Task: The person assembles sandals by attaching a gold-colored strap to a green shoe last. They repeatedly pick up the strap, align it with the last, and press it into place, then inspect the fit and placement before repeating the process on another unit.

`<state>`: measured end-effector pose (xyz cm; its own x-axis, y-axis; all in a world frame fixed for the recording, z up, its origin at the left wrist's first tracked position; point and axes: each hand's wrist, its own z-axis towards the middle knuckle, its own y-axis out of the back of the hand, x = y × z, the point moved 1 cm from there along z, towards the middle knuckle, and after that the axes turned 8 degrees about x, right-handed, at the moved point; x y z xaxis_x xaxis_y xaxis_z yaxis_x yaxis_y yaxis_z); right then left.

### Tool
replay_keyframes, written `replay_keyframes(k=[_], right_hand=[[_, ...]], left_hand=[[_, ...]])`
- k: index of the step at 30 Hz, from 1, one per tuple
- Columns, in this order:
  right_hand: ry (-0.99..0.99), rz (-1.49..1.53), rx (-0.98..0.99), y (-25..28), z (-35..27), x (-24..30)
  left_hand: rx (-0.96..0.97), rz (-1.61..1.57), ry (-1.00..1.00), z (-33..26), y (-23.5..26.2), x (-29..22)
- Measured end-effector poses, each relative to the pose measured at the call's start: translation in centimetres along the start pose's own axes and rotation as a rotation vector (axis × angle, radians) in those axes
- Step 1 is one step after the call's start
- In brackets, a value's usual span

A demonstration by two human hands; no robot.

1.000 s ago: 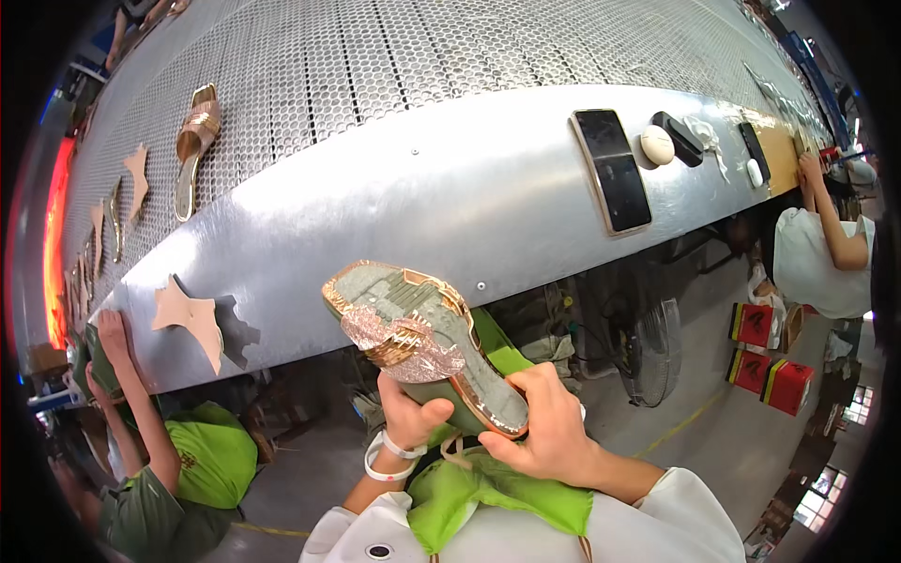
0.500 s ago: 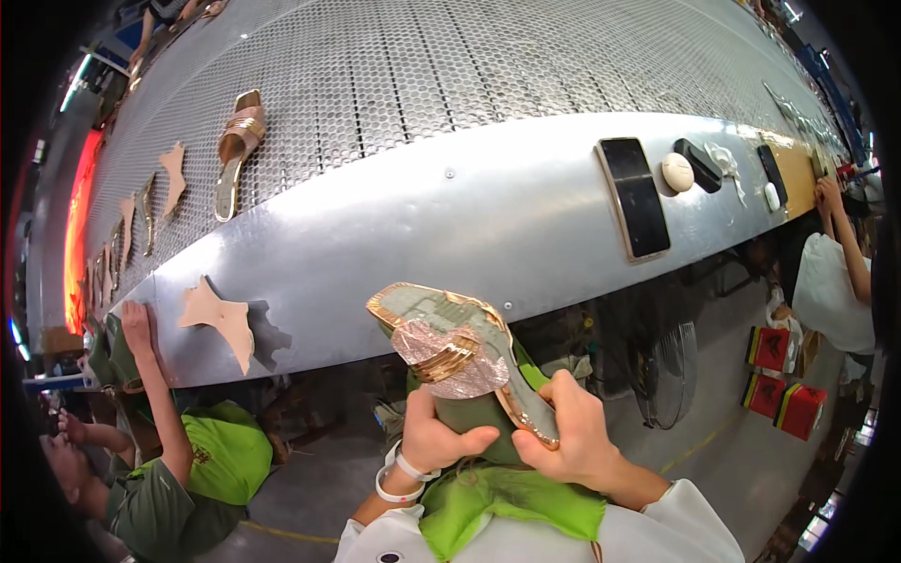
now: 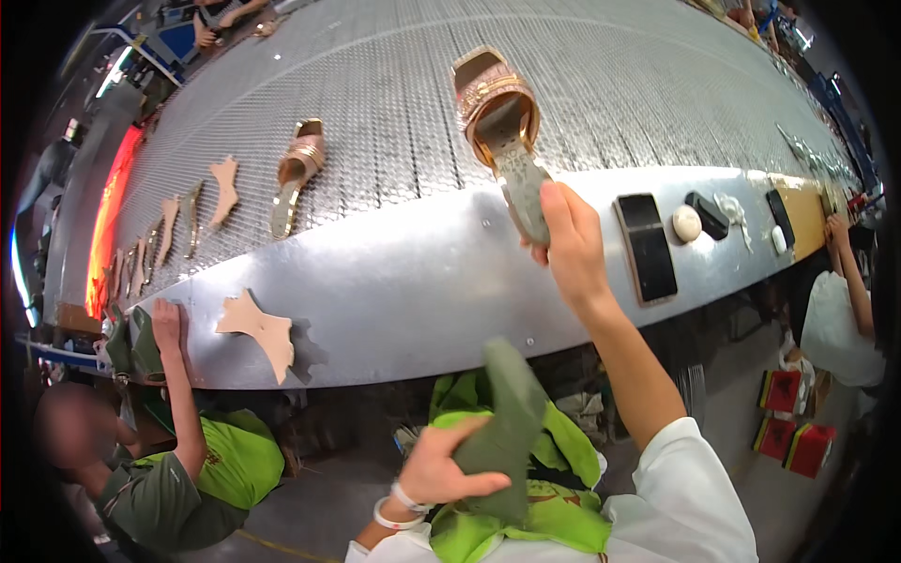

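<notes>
My right hand (image 3: 571, 239) reaches out over the metal edge plate. It grips the heel end of a sandal upper (image 3: 496, 90), which has a glittery rose strap, gold bands and a greyish-green insole. The toe end points away over the mesh; whether it touches the mesh I cannot tell. In my left hand (image 3: 441, 469), low in front of my body, is a dark green shoe last (image 3: 511, 432), its free end tilted up and slightly blurred. Fingers and thumb wrap round the last, apart from the sandal.
Another sandal (image 3: 298, 169) lies on the mesh conveyor (image 3: 394, 103) at left, beyond a beige cut piece (image 3: 258, 328) on the metal plate (image 3: 404, 272). A phone (image 3: 646, 249) and a round white object (image 3: 686, 223) sit at right. A co-worker's hand (image 3: 167, 324) rests on the plate's left end.
The sandal has come off the green last. My right hand has carried it forward over the conveyor, while my left hand keeps the last near my body. The view has shifted slightly.
</notes>
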<state>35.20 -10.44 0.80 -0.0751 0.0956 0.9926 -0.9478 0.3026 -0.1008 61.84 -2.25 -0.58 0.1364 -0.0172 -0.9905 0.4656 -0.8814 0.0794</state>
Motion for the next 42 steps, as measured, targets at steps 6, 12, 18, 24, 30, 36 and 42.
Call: replay_keyframes(k=[6, 12, 18, 24, 30, 36, 42], right_hand=[[-0.078, 0.126, -0.081, -0.3, 11.8, -5.5], [0.049, -0.471, -0.265, 1.7, 14.9, -8.3], [0.292, -0.060, -0.194, -1.9, 10.6, -7.6], [0.064, 0.771, 0.184, -1.7, 9.4, -6.9], [0.020, 1.070, 0.390, -3.6, 8.4, -5.3], [0.021, 1.094, 0.499, -5.2, 8.2, -6.0], [-0.012, 1.065, 0.533, -5.9, 8.3, -6.0]], left_hand=[[-0.288, 0.371, 0.284, -0.1, 8.6, -2.7], [-0.407, 0.827, 0.264, 4.1, 9.9, -4.2], [-0.529, 0.996, 0.238, 8.2, 8.6, -2.6], [-0.509, 0.774, 0.057, 12.7, 12.4, -2.0], [-0.657, 0.456, -0.260, 18.7, 18.0, 0.4], [-0.598, 0.397, -0.275, 18.1, 18.9, 3.3], [-0.593, 0.373, -0.287, 17.7, 19.8, 4.0]])
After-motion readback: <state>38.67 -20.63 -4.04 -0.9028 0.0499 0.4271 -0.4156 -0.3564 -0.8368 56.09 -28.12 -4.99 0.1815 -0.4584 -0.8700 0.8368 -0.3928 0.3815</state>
